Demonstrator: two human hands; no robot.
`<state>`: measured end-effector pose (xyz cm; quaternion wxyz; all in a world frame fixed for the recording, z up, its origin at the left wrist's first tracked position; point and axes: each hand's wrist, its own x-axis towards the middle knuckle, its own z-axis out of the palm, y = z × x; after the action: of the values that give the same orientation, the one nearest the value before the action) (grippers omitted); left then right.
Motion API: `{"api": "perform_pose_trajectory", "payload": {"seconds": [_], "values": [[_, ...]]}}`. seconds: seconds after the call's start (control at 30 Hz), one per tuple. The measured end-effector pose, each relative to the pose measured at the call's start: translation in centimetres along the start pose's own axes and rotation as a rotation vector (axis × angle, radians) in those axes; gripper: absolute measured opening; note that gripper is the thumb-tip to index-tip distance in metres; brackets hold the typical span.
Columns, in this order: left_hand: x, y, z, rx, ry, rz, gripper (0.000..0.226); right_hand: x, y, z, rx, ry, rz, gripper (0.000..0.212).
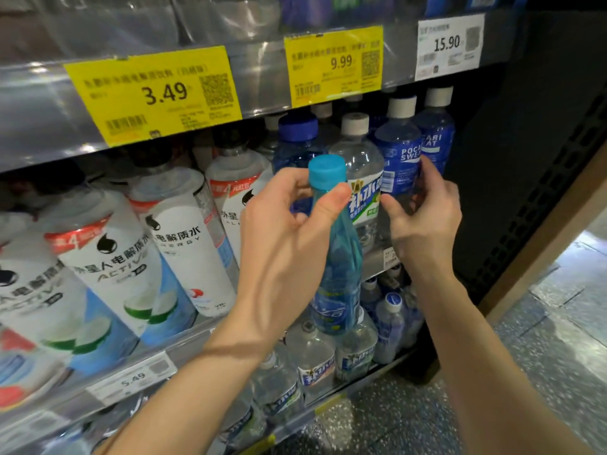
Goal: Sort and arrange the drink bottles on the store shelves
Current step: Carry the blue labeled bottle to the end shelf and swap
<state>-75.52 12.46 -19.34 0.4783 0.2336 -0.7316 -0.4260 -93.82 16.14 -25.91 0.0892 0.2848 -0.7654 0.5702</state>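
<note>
My left hand [282, 231] grips the neck of a light-blue bottle [338, 290] with a turquoise cap, held upright in front of the middle shelf. My right hand [423, 218] wraps around the lower body of a dark-blue Pocari Sweat bottle [399, 159] standing on that shelf near its right end. Between the two hands stands a clear bottle [363, 178] with a white cap and a green-and-white label. A blue-capped bottle [297, 142] stands just behind my left hand.
Large white electrolyte-drink bottles [184, 238] fill the shelf's left side. Yellow price tags [154, 93] hang on the shelf edge above. Small clear and blue bottles [354, 353] crowd the lower shelf. A dark end panel [525, 159] bounds the right; speckled floor [558, 339] lies beyond.
</note>
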Motion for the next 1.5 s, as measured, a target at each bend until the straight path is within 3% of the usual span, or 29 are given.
{"api": "perform_pose_trajectory", "payload": {"seconds": [0.07, 0.17, 0.27, 0.37, 0.5, 0.67, 0.8, 1.0, 1.17, 1.33, 1.5], "values": [[0.2, 0.2, -0.3, 0.016, -0.004, 0.022, 0.008, -0.7, -0.4, -0.4, 0.083, 0.038, 0.018, 0.075], [0.5, 0.5, -0.8, 0.059, 0.006, 0.069, 0.014, -2.4, -1.9, -1.7, 0.132, 0.075, -0.161, 0.041], [0.4, 0.9, -1.4, 0.108, 0.024, 0.086, 0.017, -4.2, -3.2, -2.9, 0.239, -0.264, -0.321, 0.027], [-0.3, 1.2, -2.0, 0.118, 0.029, 0.080, 0.011, -6.0, -3.8, -4.2, 0.237, -0.696, -0.306, 0.044], [-1.6, 1.7, -3.3, 0.142, 0.029, 0.036, 0.020, -7.8, -4.4, -5.1, 0.118, -0.927, -0.303, 0.072], [-3.7, 2.6, -5.5, 0.200, 0.046, 0.047, 0.013, -10.6, -6.3, -4.3, 0.075, -0.907, -0.378, 0.067], [-5.2, 3.5, -8.1, 0.209, 0.038, 0.018, 0.027, -12.7, -7.5, -3.8, 0.126, -0.888, -0.426, 0.063], [-8.6, 3.4, -15.6, 0.306, -0.196, -0.042, 0.040, -16.5, -9.3, -2.3, 0.063, -0.986, -0.603, 0.078], [-13.5, 3.1, -23.1, 0.426, -0.273, -0.114, 0.056, -21.0, -12.7, 0.2, 0.024, -1.127, -0.597, 0.073], [-18.4, 1.9, -29.8, 0.533, -0.255, -0.158, 0.046, -25.5, -16.3, 2.6, 0.161, -1.168, -0.570, 0.065], [-21.7, 0.6, -36.0, 0.643, -0.223, -0.165, 0.043, -28.9, -20.4, 4.7, 0.323, -1.275, -0.527, 0.070]]}}
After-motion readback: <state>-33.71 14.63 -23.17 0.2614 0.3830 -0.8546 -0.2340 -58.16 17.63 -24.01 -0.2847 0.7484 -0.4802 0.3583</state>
